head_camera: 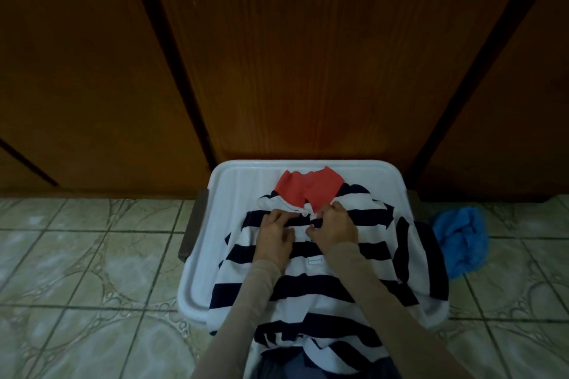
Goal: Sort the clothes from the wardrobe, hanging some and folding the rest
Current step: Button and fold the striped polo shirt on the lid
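Observation:
A navy-and-white striped polo shirt with a coral collar lies face up on a white plastic lid. Both hands work at the button placket just below the collar. My left hand pinches the left edge of the placket beside a white button. My right hand has its fingers curled round the right edge of the placket. Beige sleeves cover both forearms. The shirt's lower hem hangs over the lid's near edge.
Closed brown wooden wardrobe doors stand right behind the lid. A crumpled blue cloth lies on the tiled floor at the right. A dark handle of the container under the lid juts out on the left.

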